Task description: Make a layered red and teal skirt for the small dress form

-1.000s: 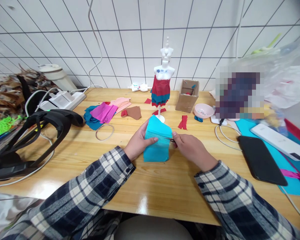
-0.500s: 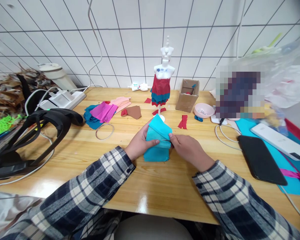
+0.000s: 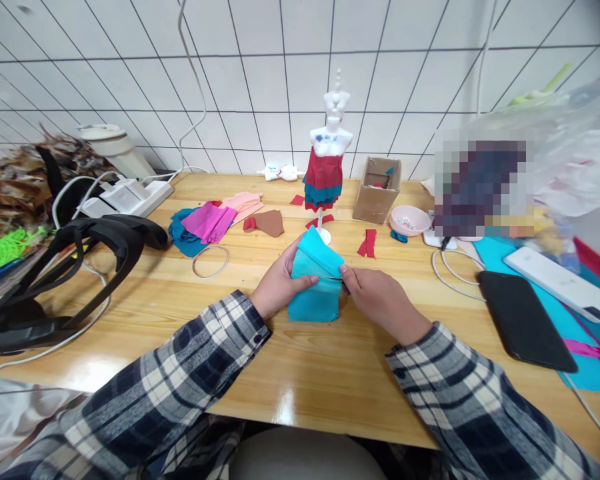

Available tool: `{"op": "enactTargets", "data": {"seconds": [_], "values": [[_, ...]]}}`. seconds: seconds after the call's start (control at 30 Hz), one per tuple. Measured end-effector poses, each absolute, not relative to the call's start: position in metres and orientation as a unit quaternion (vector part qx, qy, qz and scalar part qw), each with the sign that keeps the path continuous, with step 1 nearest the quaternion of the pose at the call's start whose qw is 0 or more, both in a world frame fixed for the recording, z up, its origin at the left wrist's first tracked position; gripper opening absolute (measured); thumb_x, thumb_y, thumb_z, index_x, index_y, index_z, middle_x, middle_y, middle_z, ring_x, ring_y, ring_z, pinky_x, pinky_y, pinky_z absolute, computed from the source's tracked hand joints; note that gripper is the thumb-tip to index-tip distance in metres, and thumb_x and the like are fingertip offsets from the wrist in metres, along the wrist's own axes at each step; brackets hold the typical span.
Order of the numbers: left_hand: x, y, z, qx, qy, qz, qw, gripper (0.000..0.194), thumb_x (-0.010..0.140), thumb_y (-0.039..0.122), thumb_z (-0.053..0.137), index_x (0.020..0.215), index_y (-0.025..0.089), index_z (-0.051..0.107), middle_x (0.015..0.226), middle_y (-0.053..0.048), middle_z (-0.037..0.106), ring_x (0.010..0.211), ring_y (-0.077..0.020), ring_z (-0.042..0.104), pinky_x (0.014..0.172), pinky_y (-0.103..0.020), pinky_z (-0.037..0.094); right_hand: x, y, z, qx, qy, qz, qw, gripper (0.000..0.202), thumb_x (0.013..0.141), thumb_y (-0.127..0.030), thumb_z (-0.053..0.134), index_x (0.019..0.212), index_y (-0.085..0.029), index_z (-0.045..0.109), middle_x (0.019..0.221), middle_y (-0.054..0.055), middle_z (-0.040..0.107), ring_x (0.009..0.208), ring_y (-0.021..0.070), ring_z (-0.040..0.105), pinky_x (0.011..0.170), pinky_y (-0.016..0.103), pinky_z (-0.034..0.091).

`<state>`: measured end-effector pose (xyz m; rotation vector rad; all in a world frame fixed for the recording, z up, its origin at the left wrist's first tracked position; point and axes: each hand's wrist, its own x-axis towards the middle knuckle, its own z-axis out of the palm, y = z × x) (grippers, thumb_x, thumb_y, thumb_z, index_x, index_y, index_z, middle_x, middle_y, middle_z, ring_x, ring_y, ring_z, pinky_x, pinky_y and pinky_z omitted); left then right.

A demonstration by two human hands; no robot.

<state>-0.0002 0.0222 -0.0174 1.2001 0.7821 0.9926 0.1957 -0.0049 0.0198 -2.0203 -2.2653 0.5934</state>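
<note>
My left hand [image 3: 285, 283] grips a folded piece of turquoise crepe paper [image 3: 313, 303], thumb on top and fingers behind. A flap along its upper edge is folded slantwise. At the paper's right edge, my right hand [image 3: 380, 297] is closed around what look like small scissors [image 3: 334, 278]; only a thin metal blade shows, lying across the paper below the flap, and the handles are hidden in the fingers. Behind the paper stands a small white dress form [image 3: 331, 141] wearing a layered red and blue paper skirt [image 3: 324, 175].
Coloured paper pieces [image 3: 210, 223] lie at the back left, red scraps [image 3: 367, 243] near the form. A cardboard box [image 3: 377, 193], a pink bowl of beads [image 3: 410, 220] and a black phone [image 3: 525, 320] stand or lie rightward. A black headset [image 3: 70, 280] sits left.
The thin metal blade shows more plainly across the turquoise paper. Both hands keep nearly the same place and hold. The whole view has shifted slightly.
</note>
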Motion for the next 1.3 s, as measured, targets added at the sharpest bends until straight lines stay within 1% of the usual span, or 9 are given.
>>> {"op": "enactTargets", "data": {"seconds": [0.23,0.4,0.63,0.8,0.9,1.03,1.1,1.3], "values": [[0.0004,0.0222,-0.0167,0.523,0.342,0.437,0.647,0.097,0.069,0.024,0.083,0.151,0.02,0.032,0.135,-0.014,0.061,0.126,-0.0342,0.056,0.105,-0.048,0.047,0.1954,-0.0056,0.0187,-0.648,-0.738,0.185,0.024,0.059,0.104,-0.046,0.016,0.082,-0.022,0.067,0.088,0.005,0.073,0.08,0.02,0.063,0.059,0.028,0.031],[0.0007,0.0228,-0.0176,0.527,0.342,0.443,0.639,0.093,0.068,0.025,0.084,0.148,0.02,0.037,0.139,-0.014,0.058,0.127,-0.0346,0.055,0.106,-0.047,0.047,0.1953,-0.0052,0.0177,-0.649,-0.74,0.177,0.023,0.058,0.104,-0.045,0.017,0.085,-0.023,0.067,0.087,0.004,0.073,0.079,0.0195,0.064,0.058,0.028,0.029],[0.0008,0.0219,-0.0168,0.526,0.346,0.438,0.642,0.092,0.069,0.025,0.083,0.148,0.019,0.036,0.133,-0.014,0.062,0.128,-0.0344,0.055,0.106,-0.047,0.046,0.1964,-0.0055,0.016,-0.642,-0.745,0.174,0.037,0.056,0.104,-0.046,0.019,0.084,-0.023,0.065,0.087,0.003,0.073,0.08,0.0195,0.064,0.058,0.028,0.028],[0.0001,0.0223,-0.0168,0.533,0.345,0.435,0.639,0.091,0.069,0.025,0.082,0.148,0.02,0.037,0.131,-0.013,0.064,0.125,-0.034,0.056,0.105,-0.047,0.047,0.197,-0.005,0.0166,-0.646,-0.734,0.205,0.045,0.057,0.104,-0.046,0.017,0.08,-0.022,0.063,0.089,0.004,0.073,0.082,0.0197,0.064,0.061,0.028,0.032],[0.0013,0.0214,-0.0169,0.538,0.348,0.434,0.633,0.09,0.069,0.025,0.082,0.147,0.02,0.038,0.132,-0.013,0.063,0.125,-0.0336,0.057,0.104,-0.046,0.047,0.1967,-0.005,0.0162,-0.643,-0.735,0.21,0.051,0.056,0.104,-0.045,0.017,0.081,-0.022,0.063,0.091,0.004,0.073,0.085,0.0202,0.065,0.063,0.028,0.033],[0.0041,0.0195,-0.0162,0.546,0.354,0.435,0.622,0.083,0.07,0.026,0.082,0.142,0.02,0.042,0.136,-0.013,0.059,0.124,-0.0331,0.057,0.102,-0.045,0.049,0.1958,-0.0055,0.014,-0.644,-0.735,0.208,0.049,0.055,0.104,-0.046,0.017,0.085,-0.023,0.064,0.093,0.005,0.074,0.087,0.0212,0.066,0.063,0.028,0.033],[0.005,0.019,-0.016,0.551,0.353,0.431,0.622,0.081,0.07,0.026,0.081,0.141,0.02,0.043,0.135,-0.012,0.06,0.121,-0.0327,0.059,0.101,-0.044,0.049,0.1954,-0.0056,0.0131,-0.644,-0.735,0.206,0.046,0.055,0.104,-0.046,0.018,0.085,-0.023,0.064,0.092,0.005,0.073,0.087,0.0213,0.066,0.062,0.028,0.033],[0.0055,0.0188,-0.0161,0.556,0.357,0.427,0.617,0.08,0.07,0.026,0.081,0.14,0.018,0.043,0.135,-0.013,0.06,0.12,-0.0327,0.059,0.1,-0.044,0.05,0.1962,-0.0056,0.0127,-0.643,-0.741,0.19,0.044,0.055,0.103,-0.047,0.017,0.084,-0.023,0.063,0.089,0.004,0.073,0.084,0.0208,0.065,0.06,0.028,0.03]]}}
